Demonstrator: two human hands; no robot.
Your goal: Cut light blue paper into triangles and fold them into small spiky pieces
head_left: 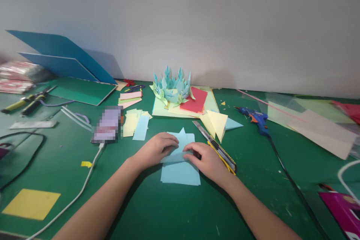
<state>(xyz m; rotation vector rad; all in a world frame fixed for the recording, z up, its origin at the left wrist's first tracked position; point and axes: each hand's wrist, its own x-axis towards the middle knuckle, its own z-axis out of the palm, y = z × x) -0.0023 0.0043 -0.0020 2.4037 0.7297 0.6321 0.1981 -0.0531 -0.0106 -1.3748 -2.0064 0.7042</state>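
Note:
A light blue paper sheet (180,172) lies on the green mat (157,206) in front of me. My left hand (157,150) presses down on its left side with curled fingers. My right hand (204,159) pinches a folded flap of the same sheet at its middle. A yellow utility knife (218,148) lies just right of my right hand. Behind the sheet stands a blue folded-paper crown (172,86) on a pale green sheet (160,110).
Paper strips (135,123) and a phone (107,125) with a white cable lie to the left. Yellow paper triangles (217,122), a blue glue gun (257,118) and clear sheets (315,127) sit on the right. A yellow square (30,204) lies near left. Blue boards (64,58) lean on the wall.

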